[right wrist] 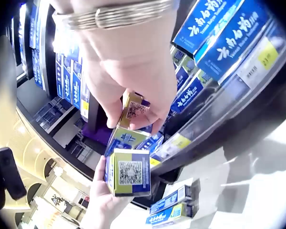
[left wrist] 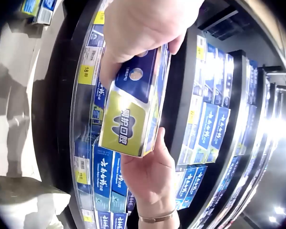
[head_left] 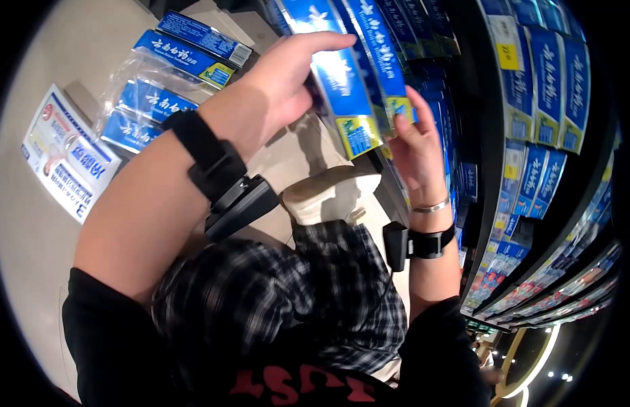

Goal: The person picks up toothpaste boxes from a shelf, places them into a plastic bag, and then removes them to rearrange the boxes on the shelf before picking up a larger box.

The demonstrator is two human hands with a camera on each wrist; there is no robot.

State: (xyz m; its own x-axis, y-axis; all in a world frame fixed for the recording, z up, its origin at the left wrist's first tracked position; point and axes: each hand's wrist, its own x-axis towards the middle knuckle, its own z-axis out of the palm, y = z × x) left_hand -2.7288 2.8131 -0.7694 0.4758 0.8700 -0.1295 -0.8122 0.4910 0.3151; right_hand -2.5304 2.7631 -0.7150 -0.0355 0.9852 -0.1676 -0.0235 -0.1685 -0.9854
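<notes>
My left hand (head_left: 277, 85) grips a blue toothpaste box (head_left: 345, 88) with a yellow-green end, its thumb laid across the printed face. Beside that box, a second blue toothpaste box (head_left: 383, 61) slants down into my right hand (head_left: 420, 149), whose thumb and fingers pinch its lower end. In the right wrist view the right hand (right wrist: 128, 71) holds a box end (right wrist: 135, 110) bearing a QR code, while the left hand (right wrist: 102, 198) supports the other box (right wrist: 131, 174) just below. From the left wrist, the held box (left wrist: 126, 117) overlaps part of the right hand (left wrist: 150, 176).
Shelves of similar toothpaste boxes (head_left: 549, 88) with yellow price tags (head_left: 508, 54) rise on the right. Several boxes (head_left: 172, 57) lie on the floor at left, some in clear plastic wrap (head_left: 121, 78), beside a printed sheet (head_left: 70, 152). A pale shoe (head_left: 328, 193) is below the hands.
</notes>
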